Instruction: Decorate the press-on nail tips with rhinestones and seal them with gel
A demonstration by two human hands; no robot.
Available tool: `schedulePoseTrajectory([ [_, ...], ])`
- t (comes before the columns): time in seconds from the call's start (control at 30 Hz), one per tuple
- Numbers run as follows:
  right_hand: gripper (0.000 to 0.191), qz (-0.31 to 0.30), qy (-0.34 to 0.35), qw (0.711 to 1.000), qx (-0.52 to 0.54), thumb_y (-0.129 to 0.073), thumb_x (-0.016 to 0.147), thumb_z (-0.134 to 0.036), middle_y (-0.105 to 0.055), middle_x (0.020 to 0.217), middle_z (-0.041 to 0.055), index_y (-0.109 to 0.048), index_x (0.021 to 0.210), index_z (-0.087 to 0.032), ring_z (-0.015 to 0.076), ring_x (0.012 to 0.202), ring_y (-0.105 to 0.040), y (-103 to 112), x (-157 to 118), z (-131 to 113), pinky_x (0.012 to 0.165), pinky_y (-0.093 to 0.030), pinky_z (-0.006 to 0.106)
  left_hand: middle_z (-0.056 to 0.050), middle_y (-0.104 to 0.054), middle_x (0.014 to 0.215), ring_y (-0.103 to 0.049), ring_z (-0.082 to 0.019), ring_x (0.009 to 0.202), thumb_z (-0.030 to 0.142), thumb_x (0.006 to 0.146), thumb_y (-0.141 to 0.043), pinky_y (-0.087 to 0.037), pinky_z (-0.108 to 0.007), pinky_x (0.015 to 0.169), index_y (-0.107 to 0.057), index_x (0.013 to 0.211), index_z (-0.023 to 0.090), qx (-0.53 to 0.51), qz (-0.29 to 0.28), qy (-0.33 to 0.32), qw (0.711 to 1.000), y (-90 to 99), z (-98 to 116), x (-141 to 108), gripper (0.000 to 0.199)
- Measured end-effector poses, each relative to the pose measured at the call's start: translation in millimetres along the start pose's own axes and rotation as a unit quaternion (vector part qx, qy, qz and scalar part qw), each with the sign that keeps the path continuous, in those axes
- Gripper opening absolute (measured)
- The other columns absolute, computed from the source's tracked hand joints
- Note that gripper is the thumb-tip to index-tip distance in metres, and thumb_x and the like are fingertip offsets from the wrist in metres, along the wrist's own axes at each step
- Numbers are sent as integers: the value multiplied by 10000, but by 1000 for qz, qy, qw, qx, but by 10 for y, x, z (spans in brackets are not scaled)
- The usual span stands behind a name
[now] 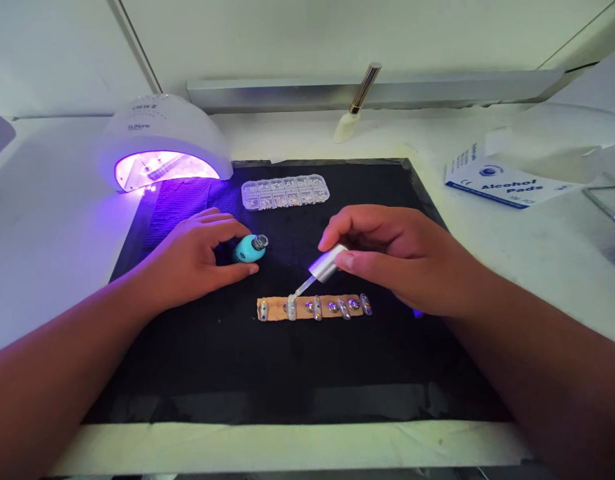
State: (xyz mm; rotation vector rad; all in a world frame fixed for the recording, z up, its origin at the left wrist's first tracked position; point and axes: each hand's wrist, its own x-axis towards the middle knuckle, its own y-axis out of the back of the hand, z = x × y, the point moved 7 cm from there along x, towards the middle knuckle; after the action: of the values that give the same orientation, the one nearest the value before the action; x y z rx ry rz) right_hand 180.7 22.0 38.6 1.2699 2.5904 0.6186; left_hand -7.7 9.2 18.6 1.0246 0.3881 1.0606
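Note:
My left hand (202,257) is closed round a turquoise bottle (249,249), its open neck tilted to the right. Between the thumb and fingers of my right hand (387,250) is a silver-capped brush (327,264). The brush points down and left, its tip at the second decorated nail tip from the left. Several such nail tips with coloured stones lie across a wooden strip (277,308), with round metallic studs between some of them. The strip rests on a black mat (287,367).
A lit white UV lamp (167,133) stands at the back left. Behind the hands lies a clear compartment case (285,192) of small stones. A gold-capped bottle (356,107) stands at the back, with an alcohol pads box (507,183) at the right.

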Motion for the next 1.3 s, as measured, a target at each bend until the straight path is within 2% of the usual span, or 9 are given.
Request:
schedulePoseTrajectory([
  [0.23, 71, -11, 19, 998, -54, -554, 825, -219, -579, 669, -28, -619, 812, -196, 102, 562, -514, -34, -6, -85, 510, -417, 235, 6, -660, 837, -566, -173, 798, 416, 826, -672, -425, -305, 745, -673, 917, 189, 3, -9, 10, 1000, -1, 5, 7, 245],
  [0.53, 61, 34, 11, 998, -59, -579, 822, -244, -590, 648, -19, -617, 810, -197, 117, 553, -521, 2, -26, -117, 508, -414, 258, 5, -671, 851, -575, -174, 806, 400, 826, -679, -426, -301, 746, -684, 921, 191, 3, -5, 9, 1000, 4, -3, 9, 230],
  [0.73, 37, 1, 16, 999, -41, -567, 828, -210, -571, 596, -39, -604, 823, -205, 102, 481, -505, -67, -50, -134, 435, -385, 244, 12, -656, 822, -563, -168, 786, 398, 824, -684, -419, -295, 732, -682, 912, 189, 6, -4, 6, 1000, 6, -3, 4, 227],
  [0.83, 46, -11, 45, 998, -45, -566, 825, -188, -560, 572, -52, -604, 824, -214, 93, 452, -489, -92, -50, -160, 405, -356, 242, 14, -654, 820, -561, -167, 788, 402, 823, -685, -418, -295, 736, -678, 913, 189, 3, -2, 8, 1000, 10, -7, 7, 231],
  [1.0, 45, 26, 111, 984, -137, -578, 819, -182, -574, 598, -43, -597, 789, -209, 92, 487, -484, -71, -69, -292, 456, -367, 258, 15, -648, 817, -556, -166, 792, 396, 824, -686, -417, -295, 740, -668, 914, 191, 0, -9, 12, 1000, 3, -3, 20, 225],
  [1.17, 40, 56, 84, 986, -129, -588, 809, -207, -610, 628, -16, -584, 782, -237, 125, 502, -517, -26, -79, -301, 463, -386, 295, 15, -646, 816, -557, -166, 786, 392, 821, -694, -414, -293, 730, -675, 913, 190, 2, -5, 8, 1000, 6, -3, 12, 222],
  [1.3, 45, 38, 64, 994, -82, -585, 800, -201, -581, 604, -26, -594, 794, -245, 123, 480, -503, -21, -73, -264, 441, -381, 293, 12, -653, 817, -557, -165, 786, 388, 824, -691, -418, -291, 729, -675, 912, 184, -2, -6, 6, 1000, 0, -1, 5, 222],
])
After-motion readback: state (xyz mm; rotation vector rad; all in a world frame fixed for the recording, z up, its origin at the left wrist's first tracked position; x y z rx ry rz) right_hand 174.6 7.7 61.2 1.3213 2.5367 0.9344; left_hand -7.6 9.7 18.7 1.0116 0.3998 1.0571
